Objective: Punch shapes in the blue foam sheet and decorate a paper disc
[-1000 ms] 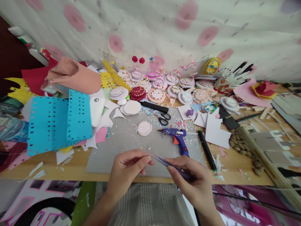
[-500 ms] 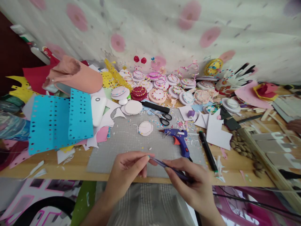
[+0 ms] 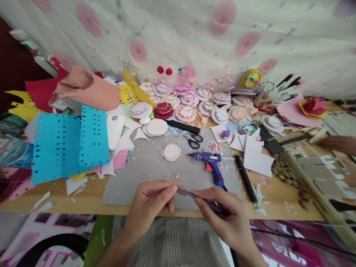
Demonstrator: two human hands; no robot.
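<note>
My right hand (image 3: 222, 211) grips a pair of dark purplish tweezers (image 3: 204, 200), with their tips pointing left. The tips reach the fingers of my left hand (image 3: 155, 196), which is closed in a pinch. A tiny bluish speck shows at its thumb tip; what it is, I cannot make out. Both hands are over the front edge of the grey cutting mat (image 3: 122, 189). Beyond them lies a small white layered paper disc (image 3: 171, 152). To its right rests a blue glue gun (image 3: 213, 163), its nozzle facing left, and black-handled scissors (image 3: 194, 141) lie behind.
Decorated little paper hats (image 3: 186, 113) crowd the back. On the left are blue perforated sheets (image 3: 58, 148), a peach cap (image 3: 94, 89) and a white device (image 3: 115, 129). A green-black marker (image 3: 246, 178) lies right of the mat. Another person's hand (image 3: 339, 144) is at the right edge.
My hands and the tweezers hold almost the same position. At the far right, the other person's hand has come further into view. The whole view has shifted slightly.
</note>
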